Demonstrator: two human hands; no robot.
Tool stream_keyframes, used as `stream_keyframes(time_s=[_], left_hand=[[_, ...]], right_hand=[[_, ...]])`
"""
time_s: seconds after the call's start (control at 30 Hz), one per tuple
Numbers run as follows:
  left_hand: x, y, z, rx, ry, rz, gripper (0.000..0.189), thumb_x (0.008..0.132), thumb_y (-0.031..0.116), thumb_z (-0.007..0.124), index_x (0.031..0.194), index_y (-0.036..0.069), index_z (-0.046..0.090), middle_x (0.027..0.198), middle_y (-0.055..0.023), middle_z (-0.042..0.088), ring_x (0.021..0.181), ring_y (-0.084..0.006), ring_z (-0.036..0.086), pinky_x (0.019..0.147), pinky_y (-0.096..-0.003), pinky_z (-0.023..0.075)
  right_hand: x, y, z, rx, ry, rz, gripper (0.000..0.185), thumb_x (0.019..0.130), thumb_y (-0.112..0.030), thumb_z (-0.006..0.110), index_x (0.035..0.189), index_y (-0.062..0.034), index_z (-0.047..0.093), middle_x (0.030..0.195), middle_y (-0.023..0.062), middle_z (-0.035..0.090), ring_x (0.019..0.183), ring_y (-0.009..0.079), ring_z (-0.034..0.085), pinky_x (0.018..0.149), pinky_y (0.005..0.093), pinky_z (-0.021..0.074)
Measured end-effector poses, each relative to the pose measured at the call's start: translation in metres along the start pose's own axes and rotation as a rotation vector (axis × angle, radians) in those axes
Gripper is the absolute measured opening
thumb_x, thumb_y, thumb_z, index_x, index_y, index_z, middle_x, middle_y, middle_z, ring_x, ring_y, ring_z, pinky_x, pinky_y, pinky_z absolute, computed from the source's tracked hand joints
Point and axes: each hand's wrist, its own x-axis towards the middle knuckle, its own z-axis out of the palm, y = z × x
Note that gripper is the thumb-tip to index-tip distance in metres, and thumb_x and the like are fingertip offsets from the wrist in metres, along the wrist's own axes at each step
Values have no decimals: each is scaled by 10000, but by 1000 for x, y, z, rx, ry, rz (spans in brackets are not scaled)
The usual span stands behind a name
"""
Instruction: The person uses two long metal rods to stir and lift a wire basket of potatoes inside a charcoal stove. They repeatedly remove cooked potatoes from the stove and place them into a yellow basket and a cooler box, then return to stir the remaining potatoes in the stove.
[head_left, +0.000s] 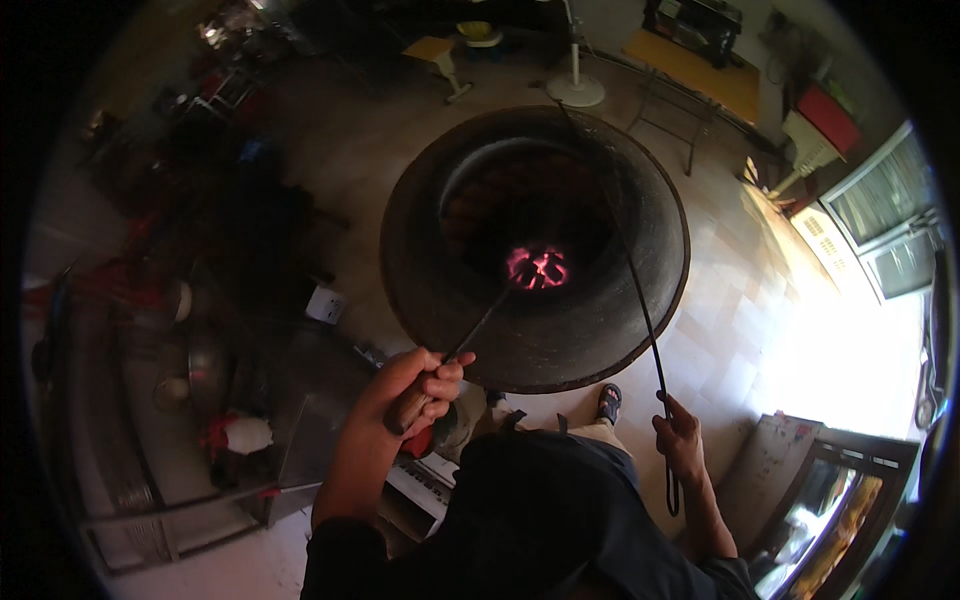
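Observation:
A round tandoor-style oven (517, 349) stands before me with its wide mouth facing up. Glowing embers (537, 268) lie deep inside it. My left hand (429, 386) is closed around the wooden handle (409, 409) of a thin metal tool (478, 324), whose shaft slants down into the opening; its far end is lost near the embers. In my right hand (681, 433) is a long metal rod (643, 300) with a looped handle end. It crosses over the oven's right side, and its other tip reaches past the far rim.
A white stand base (576, 91) and a yellow-topped table (694, 71) are beyond the oven. At left, a metal-framed rack (217, 536) sits among dark clutter. A glass-fronted cabinet (817, 517) stands at lower right, near a bright doorway (840, 360). My sandaled foot (610, 403) is close to the oven.

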Motion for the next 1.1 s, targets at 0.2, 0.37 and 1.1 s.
stream_keyframes(time_s=[0.2,0.37,1.1], left_hand=[[26,81,-56,-24,-106,-124,341,883,117,398,1166,-70,428,786,-13,500,603,-74,544,459,-242,496],[44,127,-58,92,-6,-188,291,806,89,433,1074,-25,419,718,17,479,560,-45,503,441,-204,425],[74,195,-93,123,-185,-363,356,892,102,407,1184,-103,401,815,-38,494,633,-107,561,485,-273,507]], right_hand=[[-54,-29,103,152,113,86,448,838,-138,570,1260,3,519,609,-33,467,529,51,430,481,233,359],[-104,-32,155,159,184,113,448,852,-151,577,1262,19,515,809,27,596,749,80,521,678,252,452],[-142,-102,274,588,313,301,436,891,-67,516,1321,-1,478,672,-80,398,531,17,359,451,192,284]])
